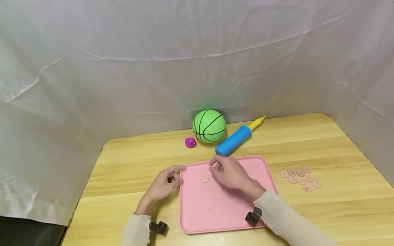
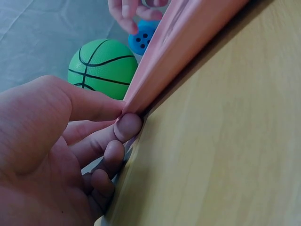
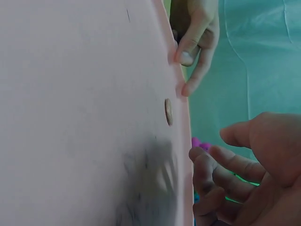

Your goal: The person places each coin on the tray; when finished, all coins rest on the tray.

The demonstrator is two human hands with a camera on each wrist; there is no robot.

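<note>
On the table lies a pink rectangular tray (image 1: 210, 217) with a low raised rim. A single round coin (image 1: 205, 179) lies flat inside it, towards the back left, also seen edge-on in the right wrist view. My left hand (image 1: 161, 184) holds the tray's rim at its back left corner, thumb and fingers against the edge in the left wrist view. Over the tray, just right of the coin, hovers my right hand (image 1: 230, 172). Its fingers are loosely bent, the thumb stands apart from them, and nothing shows between them in the right wrist view.
Several similar coins (image 1: 300, 173) lie grouped right of the tray. Behind it sit a green ball (image 1: 209, 126) with black lines, a small purple object (image 1: 190, 142) and a blue hand pump (image 1: 234, 140) with a yellow end. A grey cloth (image 1: 193, 73) hangs behind the table.
</note>
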